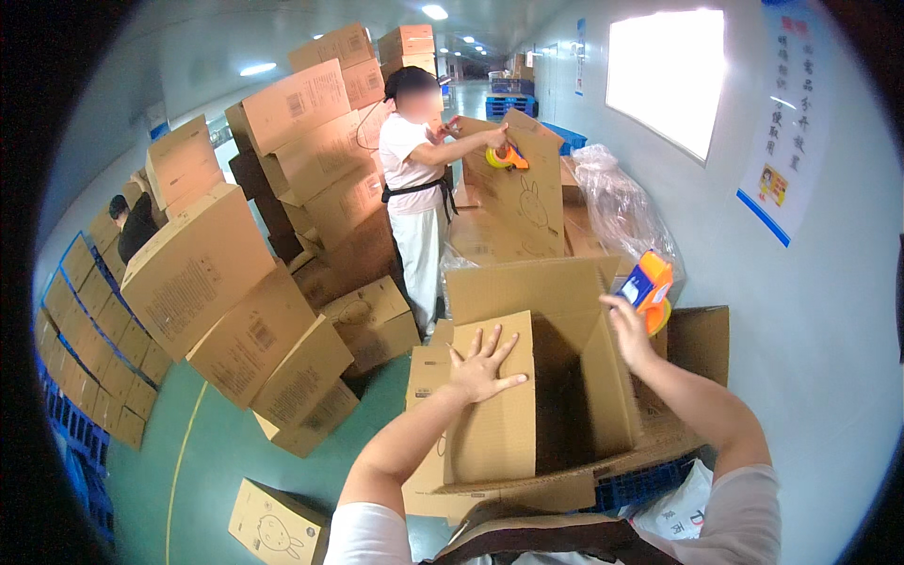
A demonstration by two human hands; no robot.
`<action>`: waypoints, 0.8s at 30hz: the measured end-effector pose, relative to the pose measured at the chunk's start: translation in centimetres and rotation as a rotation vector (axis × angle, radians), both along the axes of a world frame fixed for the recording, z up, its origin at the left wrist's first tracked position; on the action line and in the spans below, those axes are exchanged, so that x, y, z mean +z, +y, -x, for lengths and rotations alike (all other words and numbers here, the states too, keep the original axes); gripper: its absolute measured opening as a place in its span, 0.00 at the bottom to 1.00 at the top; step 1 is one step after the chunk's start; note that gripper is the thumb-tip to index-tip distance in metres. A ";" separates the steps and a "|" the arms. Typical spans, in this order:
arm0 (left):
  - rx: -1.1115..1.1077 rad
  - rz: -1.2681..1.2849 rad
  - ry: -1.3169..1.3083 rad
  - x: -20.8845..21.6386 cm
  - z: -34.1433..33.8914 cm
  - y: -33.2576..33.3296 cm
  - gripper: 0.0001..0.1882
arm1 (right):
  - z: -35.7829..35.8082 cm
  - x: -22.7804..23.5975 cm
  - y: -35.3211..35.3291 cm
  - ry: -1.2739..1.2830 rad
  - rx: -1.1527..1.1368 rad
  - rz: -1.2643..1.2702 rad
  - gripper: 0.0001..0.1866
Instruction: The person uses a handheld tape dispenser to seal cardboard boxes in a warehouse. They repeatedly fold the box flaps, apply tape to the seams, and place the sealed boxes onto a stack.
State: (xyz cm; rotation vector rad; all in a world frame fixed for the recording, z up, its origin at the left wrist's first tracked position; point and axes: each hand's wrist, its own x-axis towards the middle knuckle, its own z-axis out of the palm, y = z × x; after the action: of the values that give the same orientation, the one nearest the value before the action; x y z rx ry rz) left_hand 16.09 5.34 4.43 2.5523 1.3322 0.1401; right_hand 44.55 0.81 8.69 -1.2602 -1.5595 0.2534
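An open cardboard box [521, 282] stands in front of me, its dark inside showing. My left hand [485, 365] lies flat with spread fingers on the box's folded-in left flap [494, 428]. Over the right side of the box, my right hand [629, 330] grips an orange and blue tape dispenser [648, 287]. Its handle is partly hidden by the hand. The right flap [612, 377] stands up near that hand, and its far flap is raised too.
Ahead, a co-worker [414, 179] holds an orange tape dispenser [508, 158] against another carton [532, 198]. Tall stacks of cartons [212, 273] rise on the left. Clear plastic wrap [621, 193] lies by the right wall. A small carton [273, 527] sits on the green floor.
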 end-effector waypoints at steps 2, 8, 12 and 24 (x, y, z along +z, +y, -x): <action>-0.013 -0.078 0.073 -0.9 0.7 0.3 0.45 | 2.0 -1.2 -2.6 -0.225 0.131 0.098 0.18; -0.172 -0.321 0.000 -5.4 2.1 -0.5 0.36 | 6.3 -7.3 -4.9 -0.983 0.509 -0.035 0.17; 0.150 -0.325 0.027 -3.5 3.7 -4.2 0.33 | 5.2 -1.2 -7.4 -0.493 0.676 0.771 0.26; 0.319 0.737 -1.210 -2.7 7.5 0.4 0.42 | 1.9 0.2 -4.0 -1.013 0.400 0.399 0.26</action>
State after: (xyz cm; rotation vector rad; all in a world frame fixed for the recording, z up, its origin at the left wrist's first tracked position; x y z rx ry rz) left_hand 8.56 5.70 1.77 1.1859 0.9486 0.8812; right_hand 42.61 -3.21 8.85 -1.4633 -2.7460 0.1860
